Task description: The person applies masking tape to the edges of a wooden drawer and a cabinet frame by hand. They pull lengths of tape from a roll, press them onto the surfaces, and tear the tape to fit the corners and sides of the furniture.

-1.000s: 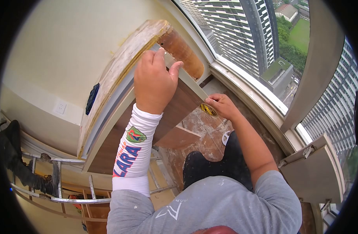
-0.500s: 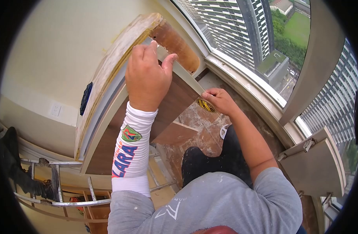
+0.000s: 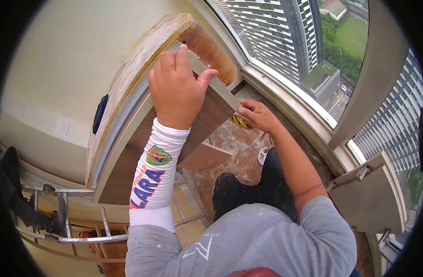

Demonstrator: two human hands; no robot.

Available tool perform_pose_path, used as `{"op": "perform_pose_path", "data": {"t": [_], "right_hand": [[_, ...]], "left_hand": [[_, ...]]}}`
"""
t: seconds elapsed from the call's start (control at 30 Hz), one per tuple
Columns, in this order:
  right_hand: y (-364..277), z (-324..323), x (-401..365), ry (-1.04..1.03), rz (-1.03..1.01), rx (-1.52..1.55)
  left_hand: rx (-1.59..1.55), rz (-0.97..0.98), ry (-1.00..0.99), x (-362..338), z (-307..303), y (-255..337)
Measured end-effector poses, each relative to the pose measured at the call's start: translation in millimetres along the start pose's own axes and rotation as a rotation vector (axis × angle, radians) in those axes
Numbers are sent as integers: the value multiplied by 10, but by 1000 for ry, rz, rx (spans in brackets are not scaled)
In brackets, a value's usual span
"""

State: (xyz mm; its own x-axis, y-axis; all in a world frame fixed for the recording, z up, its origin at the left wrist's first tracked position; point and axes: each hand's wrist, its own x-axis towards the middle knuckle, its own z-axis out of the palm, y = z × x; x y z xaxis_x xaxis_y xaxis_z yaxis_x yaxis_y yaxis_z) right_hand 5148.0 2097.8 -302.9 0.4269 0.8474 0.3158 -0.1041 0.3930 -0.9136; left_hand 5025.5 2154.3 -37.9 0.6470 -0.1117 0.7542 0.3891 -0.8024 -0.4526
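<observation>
My left hand [image 3: 177,87] lies over the top edge of a brown wooden cabinet [image 3: 204,115] with a pale edge strip, its thumb stretched out to the right and its fingers apart from the thumb. At the cabinet's right corner, my right hand [image 3: 255,114] pinches the pale edge strip [image 3: 224,94] between thumb and fingers. Just below that hand shows a round yellow and black tape measure [image 3: 242,122]. Behind the cabinet stands a rough whitish panel [image 3: 128,76] with a brown end piece [image 3: 209,53].
A metal ladder [image 3: 96,239] lies at the lower left, with another person's dark-clothed leg [image 3: 24,210] beside it. A large window [image 3: 285,51] fills the upper right. A loose door panel with hinges [image 3: 373,198] leans at the right. The floor [image 3: 239,147] is dusty.
My left hand has shifted slightly to the right along the edge, and its thumb reaches further right. My right hand stays at the corner, with its fingers slightly higher.
</observation>
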Motion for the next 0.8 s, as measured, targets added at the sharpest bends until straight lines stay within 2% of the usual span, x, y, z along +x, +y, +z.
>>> {"op": "perform_pose_path", "data": {"t": [0.03,0.13,0.23,0.33,0.43,0.53,0.63,0.73,0.8], "right_hand": [[-31,29,-2,17,-34,48],[52,0,33,-37,38,99],[89,-47,52,-36,74,29],[93,-63,65,-34,20,-44],[84,-61,59,-42,28,-11],[95,-64,43,-53,40,12],[145,-29,48,-46,29,122],[150,-10,52,-31,16,89],[154,-11,58,-40,-68,64]], "left_hand": [[51,20,29,-8,2,26],[49,-11,5,-3,0,37],[-194,-85,-254,167,-115,-235],[-248,-89,-290,163,-68,-282],[-203,-105,-276,120,-71,-218],[0,13,-154,27,3,-143],[130,38,-106,-13,34,-83],[148,51,-66,-33,67,-79],[146,38,-77,-36,77,-71]]}}
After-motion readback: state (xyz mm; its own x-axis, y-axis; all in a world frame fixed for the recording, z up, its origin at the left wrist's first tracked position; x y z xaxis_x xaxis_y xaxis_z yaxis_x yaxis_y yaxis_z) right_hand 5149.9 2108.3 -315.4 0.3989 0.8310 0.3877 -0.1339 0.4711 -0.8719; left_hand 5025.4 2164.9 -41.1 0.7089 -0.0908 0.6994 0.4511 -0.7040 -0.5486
